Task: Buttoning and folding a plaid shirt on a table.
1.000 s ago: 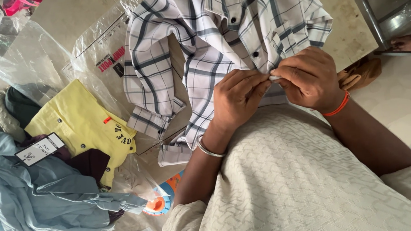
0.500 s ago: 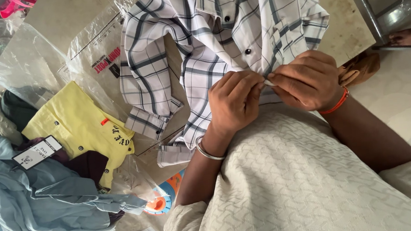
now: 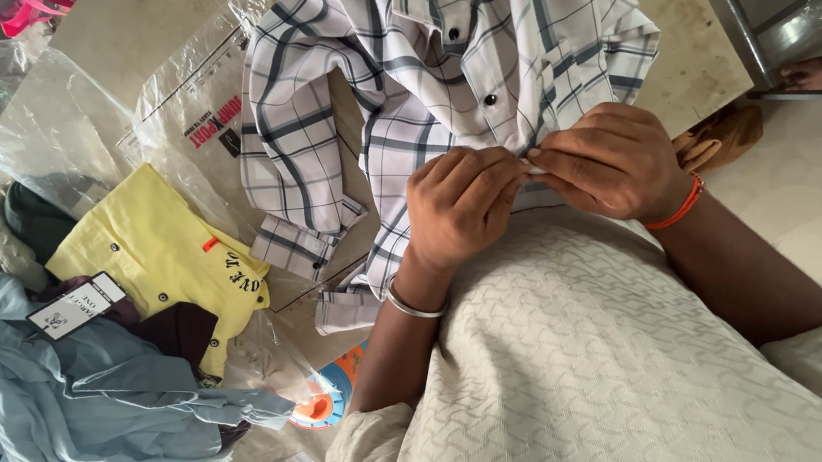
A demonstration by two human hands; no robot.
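On the table [image 3: 696, 63], the left hand [image 3: 459, 206] and right hand [image 3: 615, 161] pinch the checked shirt's [image 3: 436, 68] edge with tight fingers.

The checked shirt [image 3: 436, 68] runs off the top edge; a small white piece pinched between left hand [image 3: 456, 207] and right hand [image 3: 611, 164] is mostly hidden; the blue garment [image 3: 65, 395] is cut off at left.

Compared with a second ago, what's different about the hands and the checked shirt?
Little has changed. The left hand and right hand still pinch the front edge of the white shirt with grey checks between their fingertips; both have drifted slightly up and to the left, and the cloth has shifted a little with them. The yellow shirt, clear plastic bag and blue-grey garment lie as before.
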